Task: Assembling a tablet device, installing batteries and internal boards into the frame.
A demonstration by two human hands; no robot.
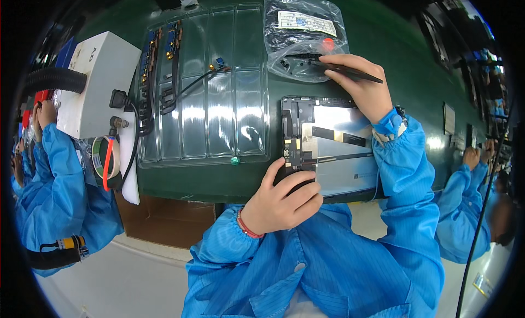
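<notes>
An opened tablet point(344, 173) lies on the green bench in front of me, its silver battery and black circuit parts exposed. My left hand point(287, 200) rests on the tablet's near left corner, fingers bent over the edge and apart. Farther off, my right hand point(358, 82) pinches black tweezers point(355, 73), whose tip reaches into the mouth of a clear plastic bag point(306, 39). Small black parts show inside that bag, along with a white label and a red dot. Which part the tip touches, if any, is too small to tell.
Left of the tablet lies a clear compartment tray point(219, 121) with black cables and small boards. Beyond it stand a white box point(98, 82) with a black hose, and a tape roll point(105, 156). Co-workers in blue sit left and right. A cardboard box point(167, 222) sits below the bench edge.
</notes>
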